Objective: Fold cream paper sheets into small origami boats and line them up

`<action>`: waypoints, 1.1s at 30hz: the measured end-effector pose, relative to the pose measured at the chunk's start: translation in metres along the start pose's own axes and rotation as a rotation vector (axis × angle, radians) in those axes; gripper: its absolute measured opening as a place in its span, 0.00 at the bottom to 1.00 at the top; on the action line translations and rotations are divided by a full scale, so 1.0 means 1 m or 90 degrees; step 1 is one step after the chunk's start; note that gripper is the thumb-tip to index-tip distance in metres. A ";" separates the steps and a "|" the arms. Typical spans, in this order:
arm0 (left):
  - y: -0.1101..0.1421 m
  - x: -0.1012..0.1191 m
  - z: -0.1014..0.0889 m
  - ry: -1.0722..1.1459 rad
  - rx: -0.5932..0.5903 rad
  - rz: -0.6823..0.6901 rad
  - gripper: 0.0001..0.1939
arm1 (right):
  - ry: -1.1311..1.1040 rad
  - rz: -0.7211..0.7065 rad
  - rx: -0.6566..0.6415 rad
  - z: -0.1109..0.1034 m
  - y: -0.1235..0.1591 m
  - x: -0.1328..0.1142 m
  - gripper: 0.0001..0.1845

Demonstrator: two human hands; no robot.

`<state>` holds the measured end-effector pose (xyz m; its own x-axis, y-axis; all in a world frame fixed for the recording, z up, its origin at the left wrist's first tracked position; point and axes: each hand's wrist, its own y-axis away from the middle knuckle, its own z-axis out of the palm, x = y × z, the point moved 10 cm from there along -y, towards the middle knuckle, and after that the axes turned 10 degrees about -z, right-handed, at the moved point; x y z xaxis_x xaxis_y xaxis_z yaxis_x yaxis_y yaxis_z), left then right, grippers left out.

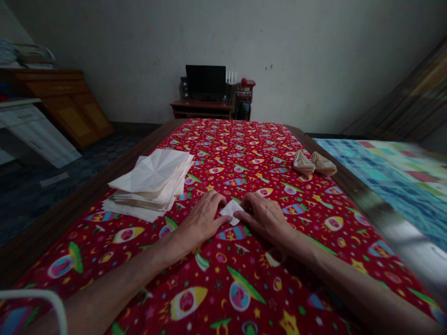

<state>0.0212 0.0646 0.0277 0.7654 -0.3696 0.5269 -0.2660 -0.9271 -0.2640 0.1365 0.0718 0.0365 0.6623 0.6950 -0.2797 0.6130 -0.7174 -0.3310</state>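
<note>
Red printed cloth (240,139): spread over wooden table (66,223).
Paper stack (150,181): creased white sheets on cloth, left of hands, not touching.
Left hand (200,218): fingertips grasping paper's left side.
White folded paper (231,211): small, on cloth, between hands.
Right hand (263,218): fingertips grasping its right side.
Tan folded pieces (312,164): two, right, well apart from hands.

A bare grey wall (279,56) rises behind a low wooden stand (200,109) — black monitor (206,82) on top — while a wooden cabinet (66,104) is set against the left side.
</note>
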 end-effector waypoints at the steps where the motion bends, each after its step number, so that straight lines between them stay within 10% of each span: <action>1: -0.001 -0.004 0.000 0.009 0.000 -0.009 0.13 | -0.001 0.006 0.003 0.000 0.000 0.002 0.11; 27: -0.015 0.011 0.001 -0.015 0.005 -0.043 0.05 | -0.042 0.092 0.037 0.001 -0.001 0.013 0.11; 33: -0.002 0.023 -0.002 0.087 -0.063 0.100 0.05 | -0.086 -0.048 0.063 -0.004 0.008 -0.008 0.07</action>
<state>0.0380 0.0576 0.0421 0.6257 -0.5087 0.5914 -0.4371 -0.8565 -0.2744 0.1380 0.0600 0.0393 0.5475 0.7519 -0.3672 0.6097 -0.6590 -0.4404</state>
